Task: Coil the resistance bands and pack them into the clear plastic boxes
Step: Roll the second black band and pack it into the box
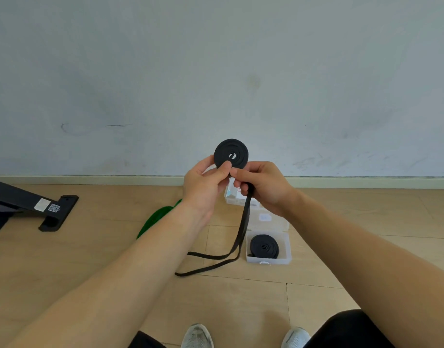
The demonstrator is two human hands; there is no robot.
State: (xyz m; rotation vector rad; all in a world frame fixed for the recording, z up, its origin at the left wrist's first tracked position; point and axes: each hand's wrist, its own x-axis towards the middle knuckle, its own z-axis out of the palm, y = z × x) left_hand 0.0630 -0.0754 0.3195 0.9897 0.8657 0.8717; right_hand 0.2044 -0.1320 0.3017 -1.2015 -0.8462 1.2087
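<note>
The left hand (205, 183) pinches the lower edge of a coiled black band (231, 153) between its fingers (223, 170). The right hand (262, 184) curls round the loose tail (244, 222), which trails to the floor (90, 259). Below the right fingers a clear box (268, 261) holds a second coil (264, 245). Far left of the fingers, a QR sticker (54, 207) looks too small to read.

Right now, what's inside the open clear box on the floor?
A coiled black resistance band lies inside the open clear plastic box, filling most of it. The coil covers the bottom of the box beneath it, so anything underneath cannot be seen.
</note>
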